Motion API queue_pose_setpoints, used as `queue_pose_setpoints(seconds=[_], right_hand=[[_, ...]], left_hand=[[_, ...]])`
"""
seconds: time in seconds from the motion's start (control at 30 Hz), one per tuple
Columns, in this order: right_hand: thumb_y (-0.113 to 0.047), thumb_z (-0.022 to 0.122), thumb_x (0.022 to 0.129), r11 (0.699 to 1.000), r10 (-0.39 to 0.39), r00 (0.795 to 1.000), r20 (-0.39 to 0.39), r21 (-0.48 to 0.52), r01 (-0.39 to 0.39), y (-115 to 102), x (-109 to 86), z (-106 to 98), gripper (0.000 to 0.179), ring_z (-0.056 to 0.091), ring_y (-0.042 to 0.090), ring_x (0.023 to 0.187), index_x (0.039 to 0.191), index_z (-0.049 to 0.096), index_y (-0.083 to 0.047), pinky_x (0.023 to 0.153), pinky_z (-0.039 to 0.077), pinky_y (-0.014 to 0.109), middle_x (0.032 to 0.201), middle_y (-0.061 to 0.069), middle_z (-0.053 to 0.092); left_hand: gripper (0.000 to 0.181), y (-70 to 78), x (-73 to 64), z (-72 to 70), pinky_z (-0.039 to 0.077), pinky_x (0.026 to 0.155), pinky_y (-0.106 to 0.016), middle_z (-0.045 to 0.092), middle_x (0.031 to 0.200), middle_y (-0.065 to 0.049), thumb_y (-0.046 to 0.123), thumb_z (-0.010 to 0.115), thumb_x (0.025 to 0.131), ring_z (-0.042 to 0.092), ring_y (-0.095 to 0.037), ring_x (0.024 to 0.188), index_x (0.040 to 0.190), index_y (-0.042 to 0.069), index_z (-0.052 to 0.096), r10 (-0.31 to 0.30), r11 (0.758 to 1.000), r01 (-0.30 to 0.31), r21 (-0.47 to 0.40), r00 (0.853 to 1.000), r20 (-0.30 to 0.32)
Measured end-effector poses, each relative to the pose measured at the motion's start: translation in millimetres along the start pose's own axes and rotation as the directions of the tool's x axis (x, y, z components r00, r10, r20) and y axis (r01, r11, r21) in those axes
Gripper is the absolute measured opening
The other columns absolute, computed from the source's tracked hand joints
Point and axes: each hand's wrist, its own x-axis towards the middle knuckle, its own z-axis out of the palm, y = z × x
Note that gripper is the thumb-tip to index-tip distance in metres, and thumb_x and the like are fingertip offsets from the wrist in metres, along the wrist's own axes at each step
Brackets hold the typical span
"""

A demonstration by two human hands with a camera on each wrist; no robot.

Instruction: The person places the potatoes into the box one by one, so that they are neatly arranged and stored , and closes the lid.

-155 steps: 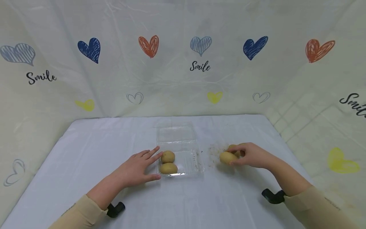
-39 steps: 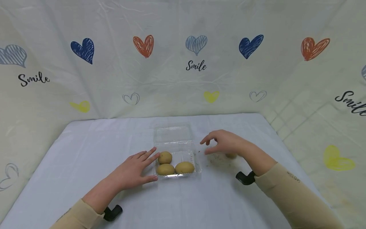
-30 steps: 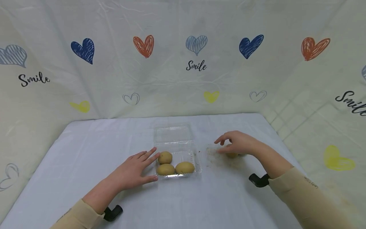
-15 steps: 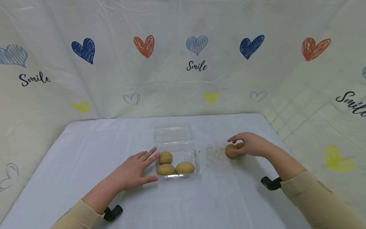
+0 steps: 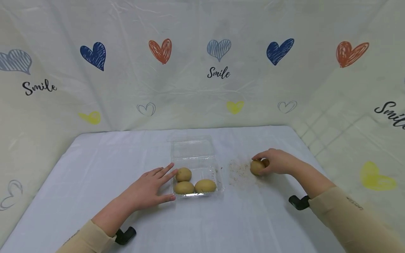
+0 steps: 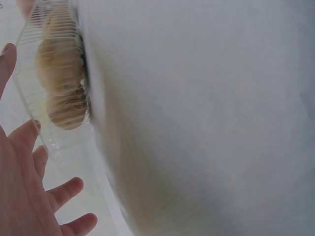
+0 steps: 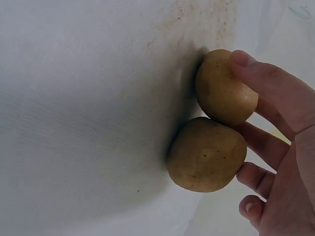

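My left hand lies spread at the left side of a clear plastic clamshell container, thumb and fingertips touching its edge. Three potatoes sit in the container's base: a rounder one at the back left, one at the front left and one at the front right. Right of the container, my right hand pinches a potato between thumb and fingers, low over the table. Against it, nearer the wrist, lies another potato, mostly hidden by the hand in the head view.
The container's lid lies folded back on the white tablecloth. Brown dirt crumbs are scattered between the container and my right hand. A cloth backdrop with printed hearts rises behind the table.
A potato came into the container's front right. My right hand then moved back right to the remaining potatoes, and its fingers closed on one. The left hand stayed by the container.
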Motion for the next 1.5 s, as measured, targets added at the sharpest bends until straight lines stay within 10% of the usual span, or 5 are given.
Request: queue_pose_setpoints(seconds=[0.9,1.5], right_hand=[[-0.037,0.084,0.077,0.989,-0.101,0.992,-0.078,-0.12,0.091,-3.9,4.1,-0.1,0.054,0.052,0.015,0.085,0.126,0.069,-0.019,0.073,0.045,0.034,0.097,-0.005,0.061],[-0.033,0.081,0.082,0.989,-0.147,0.979,-0.144,-0.01,0.148,-45.4,18.8,0.8,0.054,0.057,0.028,0.118,0.132,0.066,-0.021,0.1,0.045,0.048,0.127,0.001,0.065]], left_hand=[[0.086,-0.4,0.8,-0.1,0.031,0.111,-0.057,0.014,0.166,0.004,0.07,0.056,0.089,0.031,-0.031,0.144,0.159,0.032,0.023,-0.004,1.0,0.004,-0.002,1.0,0.014],[0.086,-0.4,0.5,0.6,0.031,0.111,-0.057,0.014,0.166,0.004,0.069,0.056,0.089,0.032,-0.031,0.144,0.159,0.032,0.023,-0.003,1.0,0.003,0.002,1.0,0.011]])
